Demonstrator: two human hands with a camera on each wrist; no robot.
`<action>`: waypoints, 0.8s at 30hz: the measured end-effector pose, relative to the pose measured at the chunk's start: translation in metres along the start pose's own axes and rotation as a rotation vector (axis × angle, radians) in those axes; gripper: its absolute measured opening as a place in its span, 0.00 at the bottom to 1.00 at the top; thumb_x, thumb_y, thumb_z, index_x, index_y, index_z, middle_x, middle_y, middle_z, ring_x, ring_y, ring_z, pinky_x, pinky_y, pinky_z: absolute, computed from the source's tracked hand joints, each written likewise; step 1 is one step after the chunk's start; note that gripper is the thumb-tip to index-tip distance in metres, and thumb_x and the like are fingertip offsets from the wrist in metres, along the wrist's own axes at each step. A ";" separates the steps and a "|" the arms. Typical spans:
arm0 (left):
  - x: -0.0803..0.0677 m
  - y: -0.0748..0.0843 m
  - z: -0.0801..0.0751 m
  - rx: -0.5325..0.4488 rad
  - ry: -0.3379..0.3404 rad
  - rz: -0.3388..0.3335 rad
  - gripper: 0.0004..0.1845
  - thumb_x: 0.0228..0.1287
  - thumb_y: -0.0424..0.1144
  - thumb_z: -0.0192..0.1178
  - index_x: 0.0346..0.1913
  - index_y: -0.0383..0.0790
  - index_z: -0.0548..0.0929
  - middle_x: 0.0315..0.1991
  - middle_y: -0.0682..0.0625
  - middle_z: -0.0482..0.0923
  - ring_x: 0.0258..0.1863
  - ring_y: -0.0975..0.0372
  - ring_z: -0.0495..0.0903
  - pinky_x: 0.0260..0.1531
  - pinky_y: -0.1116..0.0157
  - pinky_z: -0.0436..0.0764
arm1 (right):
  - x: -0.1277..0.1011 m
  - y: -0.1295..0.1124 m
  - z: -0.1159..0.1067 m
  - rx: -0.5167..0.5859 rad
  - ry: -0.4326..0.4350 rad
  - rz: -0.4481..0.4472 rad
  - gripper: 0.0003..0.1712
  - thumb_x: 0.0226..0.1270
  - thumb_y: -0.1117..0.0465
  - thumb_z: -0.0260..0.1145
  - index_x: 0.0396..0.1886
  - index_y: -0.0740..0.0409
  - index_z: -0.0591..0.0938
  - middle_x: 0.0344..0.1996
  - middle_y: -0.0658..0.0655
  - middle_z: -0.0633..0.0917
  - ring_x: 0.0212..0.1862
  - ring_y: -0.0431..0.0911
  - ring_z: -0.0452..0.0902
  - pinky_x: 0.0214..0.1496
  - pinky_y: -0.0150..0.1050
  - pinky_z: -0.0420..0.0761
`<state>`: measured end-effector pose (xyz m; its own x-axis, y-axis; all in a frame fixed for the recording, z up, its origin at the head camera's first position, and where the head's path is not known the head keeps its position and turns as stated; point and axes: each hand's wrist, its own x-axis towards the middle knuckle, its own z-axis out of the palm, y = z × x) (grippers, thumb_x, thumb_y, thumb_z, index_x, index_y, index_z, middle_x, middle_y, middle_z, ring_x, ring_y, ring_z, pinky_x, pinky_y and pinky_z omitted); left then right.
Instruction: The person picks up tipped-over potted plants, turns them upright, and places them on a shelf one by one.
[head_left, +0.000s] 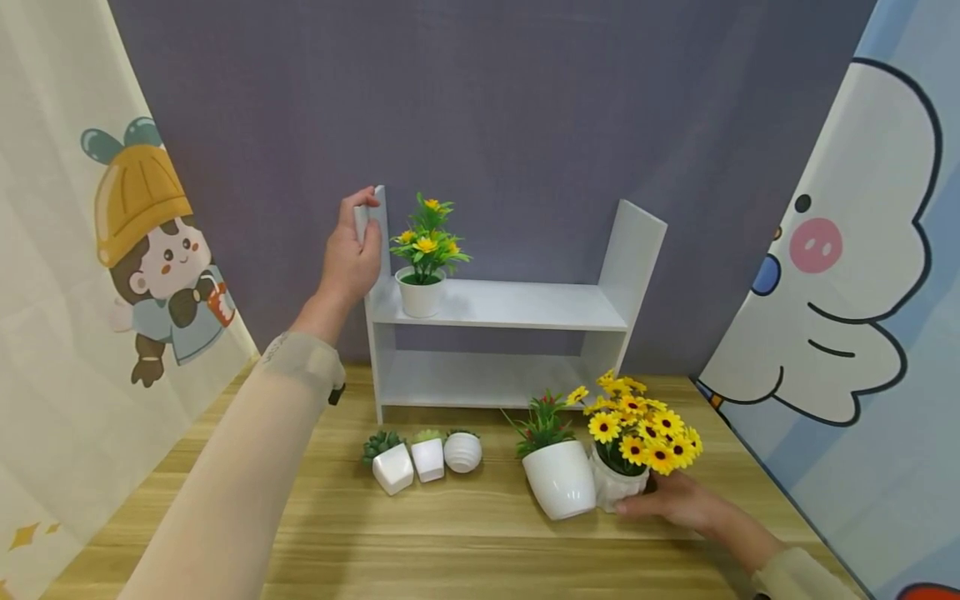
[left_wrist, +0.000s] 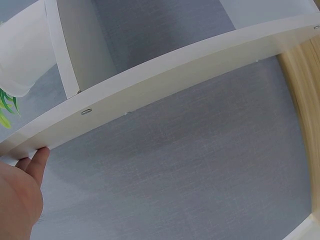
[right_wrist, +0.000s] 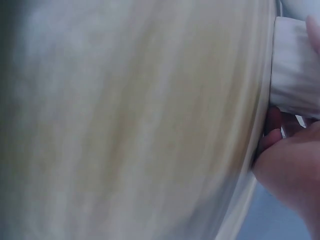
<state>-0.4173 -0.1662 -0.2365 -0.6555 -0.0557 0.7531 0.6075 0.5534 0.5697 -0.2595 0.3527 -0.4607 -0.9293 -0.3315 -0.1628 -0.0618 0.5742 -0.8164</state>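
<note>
My left hand (head_left: pixel 351 260) is at the top of the left side panel of a white two-tier shelf (head_left: pixel 525 302), fingers over its edge and thumb on the inner side. In the left wrist view, fingertips touch the panel (left_wrist: pixel 165 75). My right hand (head_left: pixel 678 502) holds a white pot (head_left: pixel 617 483) of yellow sunflowers (head_left: pixel 645 429) low on its right side, at the tabletop; the right wrist view shows fingers around this white pot (right_wrist: pixel 295 67). Left of it leans a larger glossy white pot (head_left: pixel 561 479) with a spiky green plant.
On the upper shelf, at its left end, stands a small white pot (head_left: pixel 420 298) with yellow flowers. Three little succulent pots (head_left: pixel 429 460) lie in a row on the wooden table (head_left: pixel 450 550) before the shelf. Printed curtains (head_left: pixel 840 208) flank both sides.
</note>
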 end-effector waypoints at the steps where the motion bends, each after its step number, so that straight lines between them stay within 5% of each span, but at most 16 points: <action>1: 0.000 0.000 0.000 -0.001 0.001 0.001 0.19 0.88 0.41 0.44 0.75 0.48 0.69 0.85 0.55 0.68 0.18 0.66 0.61 0.22 0.66 0.65 | 0.001 0.000 0.000 -0.002 0.006 0.006 0.66 0.67 0.50 0.81 0.89 0.67 0.49 0.87 0.76 0.54 0.87 0.75 0.47 0.83 0.78 0.52; 16: -0.001 -0.003 -0.004 0.003 -0.008 -0.006 0.21 0.89 0.43 0.42 0.76 0.48 0.68 0.84 0.52 0.69 0.16 0.67 0.59 0.20 0.66 0.64 | 0.005 0.004 0.002 0.017 0.048 0.056 0.66 0.68 0.51 0.82 0.89 0.67 0.49 0.86 0.76 0.55 0.86 0.75 0.50 0.83 0.77 0.52; 24: 0.000 -0.001 -0.002 -0.004 -0.021 0.003 0.20 0.89 0.43 0.41 0.76 0.48 0.67 0.82 0.49 0.72 0.14 0.67 0.58 0.18 0.66 0.63 | -0.001 0.004 0.000 0.025 0.114 0.024 0.62 0.68 0.53 0.81 0.87 0.68 0.52 0.84 0.75 0.62 0.83 0.70 0.60 0.80 0.71 0.66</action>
<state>-0.4169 -0.1683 -0.2364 -0.6630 -0.0370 0.7477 0.6109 0.5506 0.5689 -0.2588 0.3553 -0.4642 -0.9659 -0.2295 -0.1195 -0.0311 0.5614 -0.8269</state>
